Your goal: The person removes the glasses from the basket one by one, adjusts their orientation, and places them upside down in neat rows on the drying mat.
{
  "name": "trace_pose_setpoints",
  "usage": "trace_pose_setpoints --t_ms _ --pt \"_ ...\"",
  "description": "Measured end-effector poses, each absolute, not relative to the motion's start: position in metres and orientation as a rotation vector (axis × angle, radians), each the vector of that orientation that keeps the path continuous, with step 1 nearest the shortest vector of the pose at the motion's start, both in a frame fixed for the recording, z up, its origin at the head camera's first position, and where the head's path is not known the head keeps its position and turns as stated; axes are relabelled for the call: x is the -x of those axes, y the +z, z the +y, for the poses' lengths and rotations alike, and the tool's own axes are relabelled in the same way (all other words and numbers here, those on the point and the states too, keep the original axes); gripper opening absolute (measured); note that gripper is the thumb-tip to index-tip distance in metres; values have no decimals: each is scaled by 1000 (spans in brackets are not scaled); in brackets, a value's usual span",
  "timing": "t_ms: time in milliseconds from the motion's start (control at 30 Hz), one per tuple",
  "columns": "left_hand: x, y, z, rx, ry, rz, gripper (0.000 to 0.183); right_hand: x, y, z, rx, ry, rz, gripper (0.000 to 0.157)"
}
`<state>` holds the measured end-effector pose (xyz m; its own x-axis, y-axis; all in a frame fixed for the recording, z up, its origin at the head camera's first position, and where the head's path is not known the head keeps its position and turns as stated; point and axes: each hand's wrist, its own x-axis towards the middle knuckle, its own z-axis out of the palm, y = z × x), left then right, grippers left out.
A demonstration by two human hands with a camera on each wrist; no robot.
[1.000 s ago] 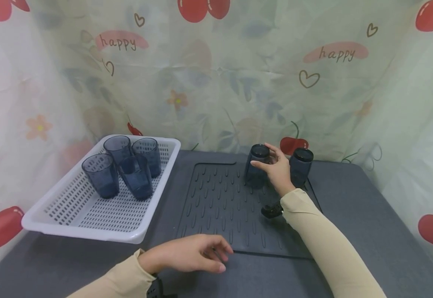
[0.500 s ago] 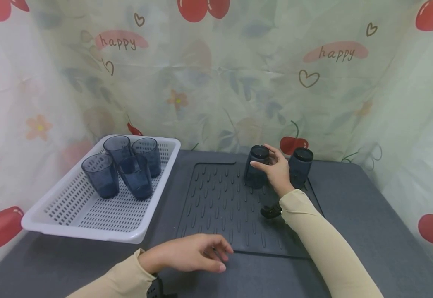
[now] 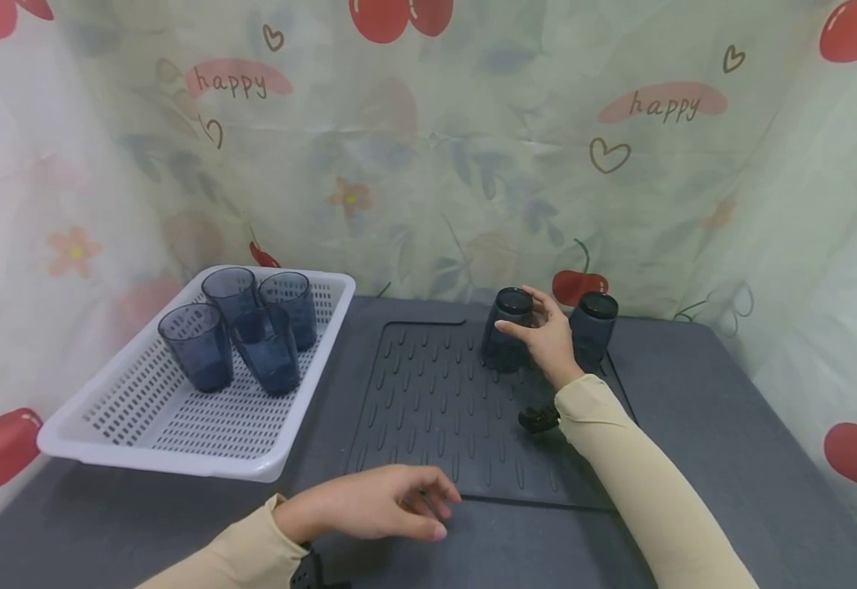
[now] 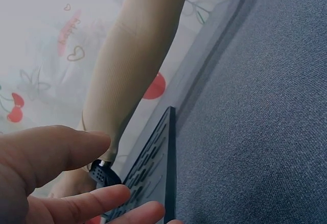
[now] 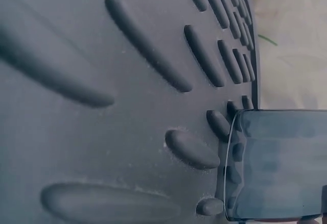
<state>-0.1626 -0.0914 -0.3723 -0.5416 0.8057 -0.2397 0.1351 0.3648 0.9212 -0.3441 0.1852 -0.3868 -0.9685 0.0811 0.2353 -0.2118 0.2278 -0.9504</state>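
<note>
My right hand (image 3: 552, 339) grips a dark blue drinking glass (image 3: 500, 342) between thumb and fingers, near its upturned base. The glass is upside down at the back of the grey ribbed drying mat (image 3: 421, 425); in the right wrist view its clear rim (image 5: 231, 168) sits right at the mat's raised ridges. Just right of that hand, a second upside-down glass (image 3: 594, 327) stands at the mat's back right corner, partly behind the hand. My left hand (image 3: 376, 501) hovers at the mat's front edge, fingers loosely bent and holding nothing.
A white perforated basket (image 3: 170, 468) stands to the left, holding several matching glasses (image 3: 198, 348), with their mouths up and some tilted. A patterned curtain (image 3: 428, 204) rises behind the grey table (image 3: 701, 425) and along its sides. The right forearm (image 3: 642, 483) crosses the mat's right side.
The glass in my right hand has come down very slightly over the mat, the hand with it. My left hand has stayed in place.
</note>
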Motion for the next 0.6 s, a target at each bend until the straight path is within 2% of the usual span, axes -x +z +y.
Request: trace_pose_setpoints --t_ms 600 --pt "163 -362 -91 -814 1205 1932 33 343 -387 188 -159 1852 -2279 83"
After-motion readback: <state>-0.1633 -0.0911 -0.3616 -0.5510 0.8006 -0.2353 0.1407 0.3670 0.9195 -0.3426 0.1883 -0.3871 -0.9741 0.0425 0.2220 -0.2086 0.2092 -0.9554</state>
